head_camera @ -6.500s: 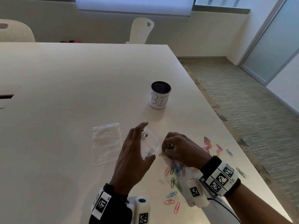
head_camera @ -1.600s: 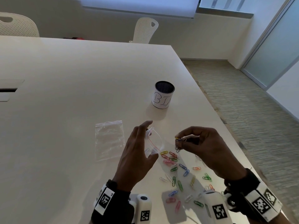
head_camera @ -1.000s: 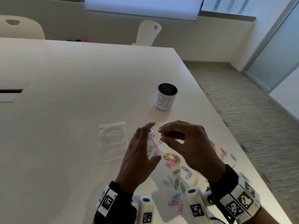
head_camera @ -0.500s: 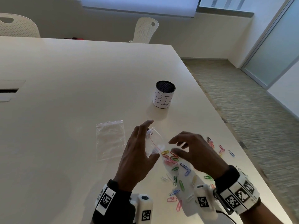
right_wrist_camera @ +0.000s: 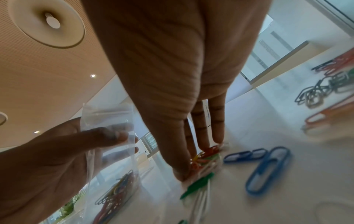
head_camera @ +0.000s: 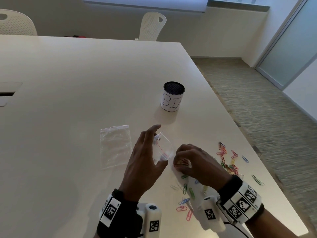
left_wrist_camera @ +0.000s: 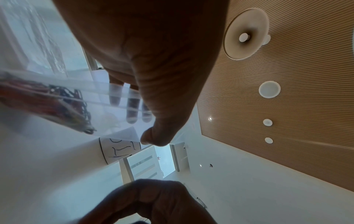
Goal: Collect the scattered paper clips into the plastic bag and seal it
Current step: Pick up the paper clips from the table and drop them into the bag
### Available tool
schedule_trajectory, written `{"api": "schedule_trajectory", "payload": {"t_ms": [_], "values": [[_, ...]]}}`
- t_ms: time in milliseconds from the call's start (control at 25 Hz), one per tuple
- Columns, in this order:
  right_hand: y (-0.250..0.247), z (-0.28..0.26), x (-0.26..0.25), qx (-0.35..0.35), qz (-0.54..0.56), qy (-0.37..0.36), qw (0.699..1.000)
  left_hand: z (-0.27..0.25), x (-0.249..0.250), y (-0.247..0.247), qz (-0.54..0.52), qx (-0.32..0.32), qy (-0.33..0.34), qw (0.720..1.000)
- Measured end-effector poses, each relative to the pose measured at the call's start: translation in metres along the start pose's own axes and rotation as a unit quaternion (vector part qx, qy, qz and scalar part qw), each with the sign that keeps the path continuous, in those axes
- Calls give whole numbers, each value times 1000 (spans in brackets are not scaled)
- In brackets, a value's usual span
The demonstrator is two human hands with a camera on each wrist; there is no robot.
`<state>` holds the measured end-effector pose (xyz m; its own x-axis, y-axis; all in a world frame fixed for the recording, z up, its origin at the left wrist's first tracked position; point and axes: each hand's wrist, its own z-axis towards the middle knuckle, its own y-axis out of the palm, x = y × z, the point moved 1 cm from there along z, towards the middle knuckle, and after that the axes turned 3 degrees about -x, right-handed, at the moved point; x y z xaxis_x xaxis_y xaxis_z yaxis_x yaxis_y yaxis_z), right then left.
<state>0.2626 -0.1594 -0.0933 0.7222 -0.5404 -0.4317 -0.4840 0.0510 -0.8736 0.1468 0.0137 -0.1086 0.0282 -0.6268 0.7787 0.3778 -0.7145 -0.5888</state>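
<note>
A: Paper clips [head_camera: 229, 166], assorted colours, loose: where do they lie?
B: On a pale table [head_camera: 68, 100], near its right edge, in a scatter around and under the right hand [head_camera: 197, 164]. A white can [head_camera: 172, 96] with a dark mouth and hand-drawn letters stands farther back. A second clear bag [head_camera: 115, 146] lies flat to the left of the hands.
A: Room?
B: Two white perforated chairs [head_camera: 151, 25] behind the far table edge, striped carpet [head_camera: 265, 117] to the right, a frosted glass partition [head_camera: 291, 48] beyond it.
A: Anything only the wrist views show?
B: The slatted wood ceiling [left_wrist_camera: 287, 106] with round fittings. The right wrist view also shows clips already inside the plastic bag [right_wrist_camera: 111, 151], gathered at its lower end; from the head view the bag's contents cannot be made out.
A: Left hand [head_camera: 145, 162]?
B: Raised off the table, pinching the plastic bag by its mouth: thumb on one side, fingers seen through the plastic on the other. The red seal line shows, and the mouth stands open.
A: Right hand?
B: Lowered to the table, fingertips [right_wrist_camera: 217, 139] drawn together and pinching a small bunch of red, orange and green clips against the surface. A blue clip [right_wrist_camera: 268, 169] lies just beside it, apart from the fingers.
</note>
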Motion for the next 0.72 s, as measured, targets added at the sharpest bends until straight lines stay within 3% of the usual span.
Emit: {"api": "schedule_trajectory", "payload": {"t_ms": [320, 720], "values": [[-12, -19, 10, -61, -60, 34, 996, 0, 1, -2, -1, -2, -4, 1000], [3, -14, -5, 9, -26, 4, 1000, 0, -2, 0, -4, -3, -5, 1000]]}}
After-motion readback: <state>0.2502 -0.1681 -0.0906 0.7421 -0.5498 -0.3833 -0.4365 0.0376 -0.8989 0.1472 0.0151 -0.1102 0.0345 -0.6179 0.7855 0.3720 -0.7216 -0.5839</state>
